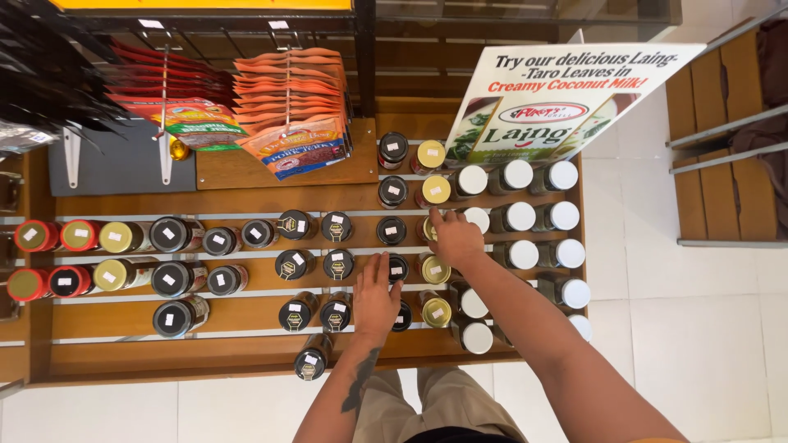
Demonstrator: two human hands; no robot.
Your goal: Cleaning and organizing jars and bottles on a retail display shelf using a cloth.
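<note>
Head view, looking straight down on a stepped wooden shelf [246,316] of jars. Left hand [375,297] — fingers together, extended toward 12 o'clock, tips laid on a black-lidded jar [398,267] in the third row; palm flat over the row below, covering part of another dark jar [402,316]. Whether the fingers grip or only rest, I cannot tell. Forearm runs off toward 6 o'clock with a dark tattoo [361,379] on it.

Right hand [455,239] — fingers curled and bunched, tips at 11 o'clock of the knuckles, closed down over a gold-lidded jar [427,228]; most of that lid is hidden under the fingers. A white-lidded jar [477,218] sits just beside the hand at 2 o'clock. Another gold-lidded jar [434,269] stands just at 7 o'clock of the hand, between the two hands.

Outward: a column of white-lidded jars [565,216] at 3 o'clock, black-lidded jars with round labels [295,264] at 9 o'clock, and red- and yellow-lidded jars [78,235] at the far 9 o'clock end. At 11 o'clock, orange snack packets [291,107] hang on pegs; at 1 o'clock stands a tilted white promotional sign [558,102]. White floor tiles [706,328] lie at 4 o'clock.
</note>
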